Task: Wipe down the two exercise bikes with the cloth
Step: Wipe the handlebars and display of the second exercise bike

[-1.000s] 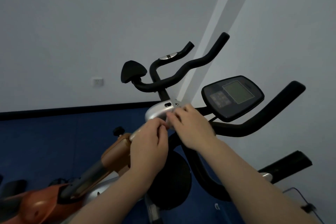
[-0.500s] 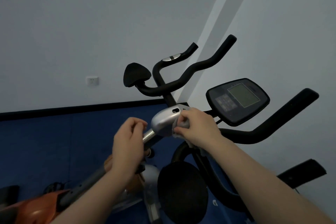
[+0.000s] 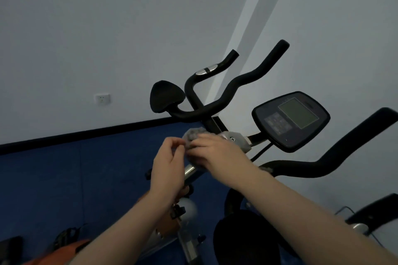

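Observation:
Two exercise bikes stand side by side. The far bike has black curved handlebars (image 3: 232, 90), a silver head piece (image 3: 235, 139) and an orange frame (image 3: 64, 249). The near bike carries a dark console (image 3: 290, 120), a thick black handlebar (image 3: 344, 155) and a black seat (image 3: 243, 241). A grey cloth (image 3: 192, 134) lies over the silver head piece. My right hand (image 3: 215, 150) presses on the cloth from above. My left hand (image 3: 170, 161) pinches the cloth's left edge, just beside the chrome post (image 3: 189, 170).
A black pad (image 3: 165, 95) sits at the left end of the far handlebars. Blue floor (image 3: 75, 178) runs to a black skirting and grey walls with a white socket (image 3: 102, 99). A thin cable (image 3: 349, 211) trails by the wall at lower right.
The cloth has come up from under the silver head piece and now covers its left side. My right hand slid left over it, and my left hand rose to meet the cloth.

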Tool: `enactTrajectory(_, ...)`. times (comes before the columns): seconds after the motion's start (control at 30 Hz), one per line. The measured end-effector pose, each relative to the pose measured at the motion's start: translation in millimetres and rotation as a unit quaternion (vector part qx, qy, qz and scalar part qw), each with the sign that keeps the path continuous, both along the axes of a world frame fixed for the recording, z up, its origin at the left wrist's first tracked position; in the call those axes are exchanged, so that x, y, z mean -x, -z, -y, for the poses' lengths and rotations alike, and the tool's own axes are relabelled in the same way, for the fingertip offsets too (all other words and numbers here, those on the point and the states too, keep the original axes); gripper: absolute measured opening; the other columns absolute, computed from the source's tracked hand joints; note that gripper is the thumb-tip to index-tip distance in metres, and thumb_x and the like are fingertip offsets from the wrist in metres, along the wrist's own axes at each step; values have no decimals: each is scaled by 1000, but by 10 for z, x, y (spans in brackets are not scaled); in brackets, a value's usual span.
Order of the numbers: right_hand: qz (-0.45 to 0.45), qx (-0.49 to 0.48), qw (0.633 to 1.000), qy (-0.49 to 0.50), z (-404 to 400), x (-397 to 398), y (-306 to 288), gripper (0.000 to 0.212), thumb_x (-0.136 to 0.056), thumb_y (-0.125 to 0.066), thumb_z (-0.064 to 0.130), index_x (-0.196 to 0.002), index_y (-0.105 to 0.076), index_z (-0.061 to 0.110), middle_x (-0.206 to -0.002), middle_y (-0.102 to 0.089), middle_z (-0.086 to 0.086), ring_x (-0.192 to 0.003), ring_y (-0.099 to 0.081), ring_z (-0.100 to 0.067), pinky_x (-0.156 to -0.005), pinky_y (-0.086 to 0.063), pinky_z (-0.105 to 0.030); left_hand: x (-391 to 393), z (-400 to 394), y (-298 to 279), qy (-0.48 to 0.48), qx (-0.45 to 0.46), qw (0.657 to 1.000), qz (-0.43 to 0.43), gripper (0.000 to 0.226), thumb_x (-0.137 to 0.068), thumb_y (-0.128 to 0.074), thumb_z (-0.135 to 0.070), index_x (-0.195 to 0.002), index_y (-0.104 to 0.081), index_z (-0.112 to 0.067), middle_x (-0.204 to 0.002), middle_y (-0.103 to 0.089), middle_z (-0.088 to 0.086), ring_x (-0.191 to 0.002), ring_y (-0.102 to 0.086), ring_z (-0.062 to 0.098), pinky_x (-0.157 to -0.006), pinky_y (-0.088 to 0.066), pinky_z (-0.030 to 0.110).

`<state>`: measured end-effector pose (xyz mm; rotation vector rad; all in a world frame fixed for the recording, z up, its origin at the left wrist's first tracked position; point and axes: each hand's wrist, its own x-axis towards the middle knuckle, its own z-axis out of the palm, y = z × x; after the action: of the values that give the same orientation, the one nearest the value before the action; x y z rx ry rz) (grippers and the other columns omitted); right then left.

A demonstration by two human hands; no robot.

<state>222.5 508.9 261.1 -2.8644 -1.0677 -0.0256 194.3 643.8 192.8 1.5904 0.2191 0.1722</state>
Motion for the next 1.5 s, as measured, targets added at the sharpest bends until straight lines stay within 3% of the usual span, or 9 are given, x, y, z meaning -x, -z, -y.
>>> enactTrajectory(0.07, -15, -25, 995, 95, 171, -11, -109, 33, -91, -60, 19, -123, -62, 24, -131, -55, 7, -123, -46, -11, -99, -23, -11, -80, -104, 4, 9, -14, 1000, 0, 16, -96, -46, -26, -94, -58, -35, -91, -63, -14, -82, -61, 0, -69, -45, 23)
enactTrajectory(0.17, 32, -67, 945, 319, 211, 105, -94, 26, -98, -43, 28, -123, -52, 23, -122, -58, -3, -114, -54, -24, -85, -40, -30, -191, -135, -13, 16, -9, 1000, 19, 16, -96, -46, -27, -95, -58, -38, -90, -62, -22, -83, -60, -5, -68, -41, 21)
enactTrajectory(0.3, -24, 27, 941, 337, -11, 132, 93, 55, -99, -44, 29, -149, -21, 19, -152, -26, -15, -140, -27, -31, -107, -35, -42, -334, 81, -114, 79, -33, 993, 81, 18, -95, -48, -21, -95, -59, -36, -93, -62, -20, -89, -57, -5, -71, -41, 18)
enactTrajectory(0.5, -135, 108, 896, 410, 236, -271, -55, 45, -99, -37, 20, -142, -30, 8, -145, -36, -22, -129, -40, -37, -100, -39, -43, -733, 375, -324, 139, -82, 972, 171, 19, -94, -49, -13, -99, -59, -28, -94, -60, -16, -93, -57, 1, -81, -49, 28)
enactTrajectory(0.87, -126, -26, 882, 453, 107, -37, 108, 55, -102, -27, 38, -150, -18, 13, -158, -16, -10, -144, -19, -25, -114, -28, -49, -841, 521, -277, 152, -143, 949, 237, 16, -92, -39, -26, -89, -53, -34, -86, -56, -21, -85, -54, -1, -80, -46, 40)
enactTrajectory(1.07, -99, 29, 866, 489, 178, -253, -40, 35, -97, -47, 19, -131, -47, 10, -133, -48, -17, -117, -49, -31, -83, -45, -37, -810, 501, -291, 163, -144, 950, 225, 15, -91, -42, -26, -92, -57, -28, -89, -59, -16, -88, -54, 1, -85, -43, 37)
enactTrajectory(1.23, -155, -215, 834, 484, 697, 55, -462, 26, -95, -51, 27, -87, -70, 12, -83, -67, -8, -75, -59, -19, -70, -46, -31, -863, 566, -441, 195, -209, 931, 226, 8, -91, -55, -22, -95, -58, -28, -90, -57, -18, -87, -56, 8, -82, -48, 40)
enactTrajectory(1.4, 104, -140, 832, 527, 1377, -371, -875, 30, -98, -42, 33, -92, -69, 21, -88, -68, -3, -79, -61, -25, -68, -47, -32, -1038, 866, -570, 276, -376, 871, 152, 23, -96, -43, -33, -109, -61, -26, -107, -61, -10, -101, -55, 12, -90, -43, 32)
enactTrajectory(1.5, 122, -89, 837, 526, 1637, -903, -780, 33, -101, -32, 28, -109, -63, 18, -115, -63, -6, -100, -54, -26, -81, -41, -34, -1091, 938, -505, 290, -447, 837, 121, 33, -95, -39, -35, -120, -59, -29, -120, -61, -10, -107, -55, 13, -90, -40, 28)
